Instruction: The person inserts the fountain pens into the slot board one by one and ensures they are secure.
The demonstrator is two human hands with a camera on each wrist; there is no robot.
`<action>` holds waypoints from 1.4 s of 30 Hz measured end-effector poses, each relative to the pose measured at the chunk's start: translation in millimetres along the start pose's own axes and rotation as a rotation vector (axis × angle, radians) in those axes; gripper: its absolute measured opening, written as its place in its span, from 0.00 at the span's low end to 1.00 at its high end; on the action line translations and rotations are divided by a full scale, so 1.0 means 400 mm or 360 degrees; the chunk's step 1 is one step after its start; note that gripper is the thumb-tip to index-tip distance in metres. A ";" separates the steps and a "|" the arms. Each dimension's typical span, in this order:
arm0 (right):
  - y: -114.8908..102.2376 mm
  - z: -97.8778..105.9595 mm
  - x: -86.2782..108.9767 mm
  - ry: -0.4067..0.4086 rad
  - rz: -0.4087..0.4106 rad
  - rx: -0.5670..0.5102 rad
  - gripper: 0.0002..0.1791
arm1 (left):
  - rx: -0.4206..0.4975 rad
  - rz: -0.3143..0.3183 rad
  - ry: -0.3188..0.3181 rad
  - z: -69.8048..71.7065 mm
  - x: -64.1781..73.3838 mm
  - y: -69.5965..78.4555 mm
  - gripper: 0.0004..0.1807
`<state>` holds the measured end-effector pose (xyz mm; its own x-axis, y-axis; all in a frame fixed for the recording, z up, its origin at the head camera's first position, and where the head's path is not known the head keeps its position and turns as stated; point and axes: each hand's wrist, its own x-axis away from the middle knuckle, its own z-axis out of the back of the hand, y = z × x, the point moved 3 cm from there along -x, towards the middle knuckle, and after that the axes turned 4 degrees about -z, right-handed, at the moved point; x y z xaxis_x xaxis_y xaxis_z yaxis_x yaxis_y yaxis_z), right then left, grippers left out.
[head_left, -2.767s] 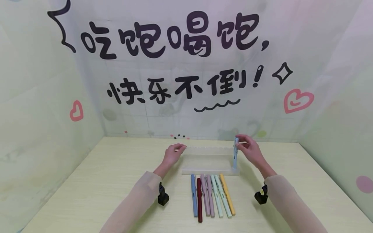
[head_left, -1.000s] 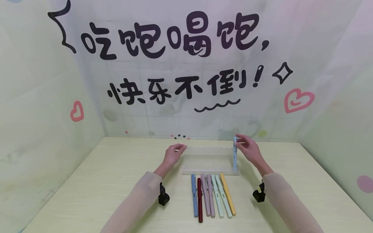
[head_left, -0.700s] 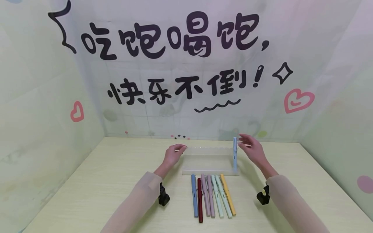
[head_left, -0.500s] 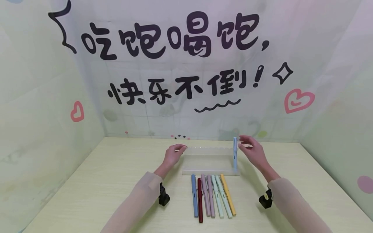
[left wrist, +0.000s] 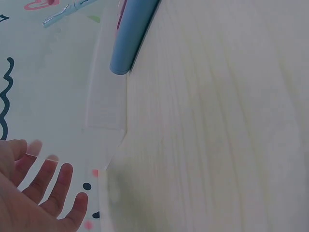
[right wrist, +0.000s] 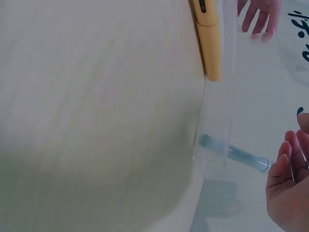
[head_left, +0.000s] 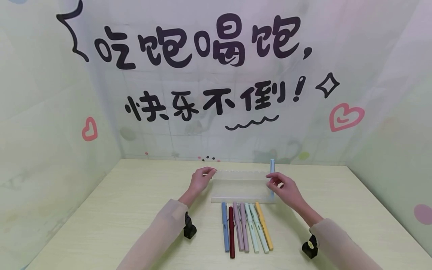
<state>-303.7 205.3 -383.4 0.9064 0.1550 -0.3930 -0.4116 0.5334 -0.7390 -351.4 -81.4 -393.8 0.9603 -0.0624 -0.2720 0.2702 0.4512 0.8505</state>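
Observation:
A clear pen rack stands near the back of the table. My left hand pinches its upper left corner between thumb and forefinger; the left wrist view shows the other fingers spread behind the clear panel. At the rack's right end a light blue pen stands upright. My right hand is in front of that pen, hiding its middle, with thumb and forefinger apart and nothing between them. In the right wrist view the pen's lower part shows beside the loosely bent fingers.
Several capped pens lie side by side before the rack: blue, dark red, two purple, two mint, and a yellow pen at the right. A printed cloth wall rises behind the table's back edge.
My right hand has let go of the light blue pen, drawn back to the right, then come down and left in front of it. The pen stays upright; the left hand is unmoved.

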 end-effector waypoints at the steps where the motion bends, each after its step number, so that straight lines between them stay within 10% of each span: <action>1: 0.000 -0.006 0.005 -0.0030 -0.0009 -0.0010 0.11 | -0.0002 -0.0003 0.0001 0.001 0.001 0.000 0.14; 15: 0.000 -0.072 0.051 -0.0613 0.0016 0.0026 0.13 | -0.0006 0.0015 0.0002 0.002 0.000 -0.001 0.14; 42: -0.010 -0.096 0.067 -0.0784 0.0109 0.0347 0.13 | -0.0020 0.0027 -0.0002 0.001 0.002 0.003 0.14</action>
<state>-281.3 175.5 -411.8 0.8370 0.5390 -0.0949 -0.4897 0.6603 -0.5694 -350.4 -81.0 -392.9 0.9648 -0.0556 -0.2571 0.2530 0.4635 0.8492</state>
